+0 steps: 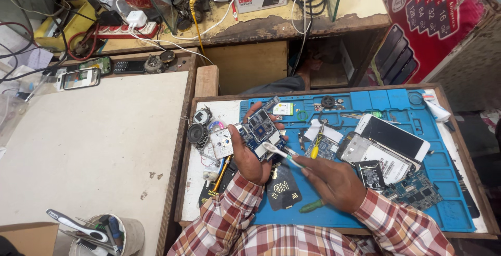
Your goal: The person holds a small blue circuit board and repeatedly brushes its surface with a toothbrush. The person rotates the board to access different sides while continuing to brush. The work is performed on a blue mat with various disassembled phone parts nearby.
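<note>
Left hand (245, 154) grips a blue circuit board (262, 129); right hand (329, 180) pinches a white brush (279, 152) against it. Best to brush lightly, board steady over the desk (209, 204).

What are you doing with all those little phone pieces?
A person in a checked shirt sits at a blue work mat. The left hand holds up a small blue circuit board. The right hand holds a white toothbrush, its head against the board, and a green-handled tool too. On the mat lie a white phone, another circuit board, a battery and a yellow-handled screwdriver.
</note>
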